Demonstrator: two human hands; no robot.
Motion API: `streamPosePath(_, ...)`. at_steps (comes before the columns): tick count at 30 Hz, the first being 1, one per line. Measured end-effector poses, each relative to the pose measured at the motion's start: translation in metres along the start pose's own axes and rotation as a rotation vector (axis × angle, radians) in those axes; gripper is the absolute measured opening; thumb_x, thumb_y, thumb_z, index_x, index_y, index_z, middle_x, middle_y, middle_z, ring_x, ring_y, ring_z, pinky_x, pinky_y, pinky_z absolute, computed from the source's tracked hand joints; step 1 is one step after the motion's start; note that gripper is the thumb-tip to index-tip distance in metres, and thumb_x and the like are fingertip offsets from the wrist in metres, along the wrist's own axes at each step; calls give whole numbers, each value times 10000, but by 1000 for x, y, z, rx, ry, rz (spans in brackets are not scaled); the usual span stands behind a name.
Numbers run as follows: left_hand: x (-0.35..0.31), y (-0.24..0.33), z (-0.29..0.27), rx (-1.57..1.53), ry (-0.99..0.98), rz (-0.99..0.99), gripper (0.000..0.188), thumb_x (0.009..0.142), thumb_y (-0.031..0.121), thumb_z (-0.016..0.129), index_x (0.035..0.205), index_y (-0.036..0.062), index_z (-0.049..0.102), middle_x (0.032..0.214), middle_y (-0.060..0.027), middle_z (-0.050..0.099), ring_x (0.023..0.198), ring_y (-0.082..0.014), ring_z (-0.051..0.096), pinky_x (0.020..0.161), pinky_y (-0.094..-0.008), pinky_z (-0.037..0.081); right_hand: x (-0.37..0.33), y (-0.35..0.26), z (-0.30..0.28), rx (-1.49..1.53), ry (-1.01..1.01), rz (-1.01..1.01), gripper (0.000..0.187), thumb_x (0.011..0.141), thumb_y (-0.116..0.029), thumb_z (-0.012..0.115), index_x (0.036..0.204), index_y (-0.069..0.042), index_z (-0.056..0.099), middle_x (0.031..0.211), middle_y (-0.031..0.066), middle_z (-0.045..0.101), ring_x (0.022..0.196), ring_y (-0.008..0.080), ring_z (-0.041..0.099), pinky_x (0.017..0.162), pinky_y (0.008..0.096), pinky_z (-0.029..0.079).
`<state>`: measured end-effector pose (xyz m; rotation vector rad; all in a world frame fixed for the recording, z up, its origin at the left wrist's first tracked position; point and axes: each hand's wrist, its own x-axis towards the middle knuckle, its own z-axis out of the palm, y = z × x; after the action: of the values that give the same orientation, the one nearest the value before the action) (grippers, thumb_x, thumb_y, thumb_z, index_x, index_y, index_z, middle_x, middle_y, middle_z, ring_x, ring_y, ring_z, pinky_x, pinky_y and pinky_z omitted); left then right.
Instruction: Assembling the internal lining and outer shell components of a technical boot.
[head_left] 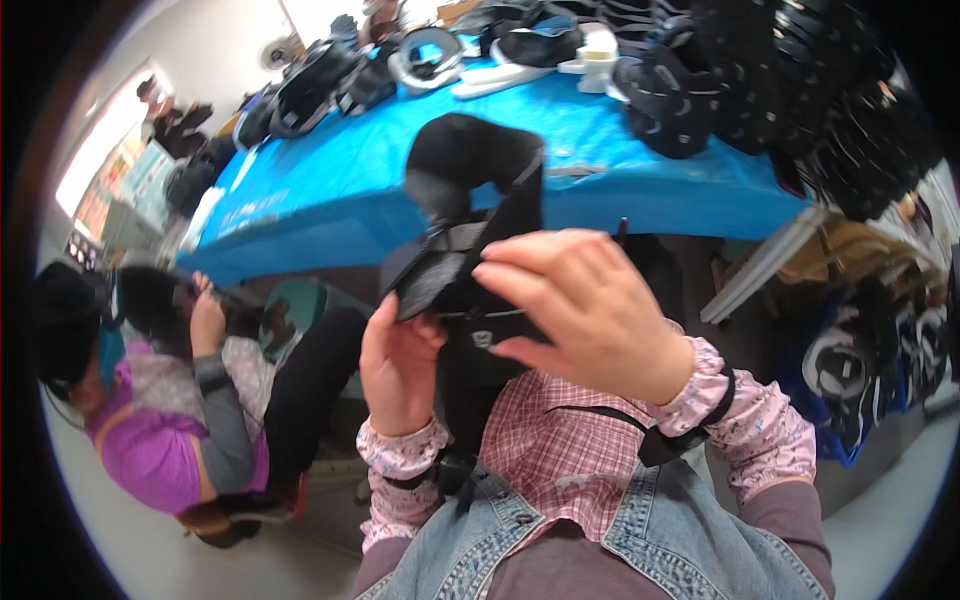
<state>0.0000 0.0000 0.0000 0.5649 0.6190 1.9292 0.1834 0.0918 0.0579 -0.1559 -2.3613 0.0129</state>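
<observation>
- left hand pinches lower edge of black fabric piece, near side of blue table
- right hand at its band; can't tell if gripping
- step, probably: adjusting band
- next likely needs: left steady, right guiding

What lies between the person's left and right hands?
The head view shows part of a looped black item between the left hand and right hand.

The black piece looks matt cloth, the blue table cover glossy plastic.
</observation>
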Motion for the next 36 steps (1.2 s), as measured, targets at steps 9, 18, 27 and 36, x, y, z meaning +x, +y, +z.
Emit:
streamPosePath(9, -3, 3, 12, 301, -372, 40, 543, 906, 314, 420, 1347, 15, 317, 1298, -198, 437, 1007, -281, 560, 909, -387, 389, 22, 21, 8, -91, -2, 45, 269, 632, -138, 704, 853, -61, 572, 799, 58, 547, 784, 253, 540, 707, 375, 421)
streamPosePath(18, 2, -5, -67, 1005, -318, -251, 455, 948, 387, 366, 952, -14, 581, 925, -97, 628, 902, -159, 592, 824, -282, 453, 5, 50, -7, 161, 354, 417, 178, 750, -48, 678, 909, 20, 635, 699, 31, 517, 598, 102, 499, 520, 215, 380)
streamPosePath(27, -3, -53, -42, -542, -312, -445, 825, 857, 661, 272, 1379, 22, 235, 1417, -151, 284, 1297, -285, 299, 1059, -441, 242, 3, 21, -8, 525, 162, 142, 319, 724, 12, 661, 1041, -15, 633, 922, 77, 534, 852, 175, 534, 750, 260, 423)
streamPosePath(36, -10, -26, -41, 282, -73, -60, 344, 816, 12, 587, 1152, 4, 516, 1092, -77, 569, 999, -181, 545, 869, -314, 431, -37, 52, -10, 1321, -25, 891, 698, 904, -605, 200, 974, -12, 561, 911, 45, 558, 885, 148, 522, 835, 296, 381)
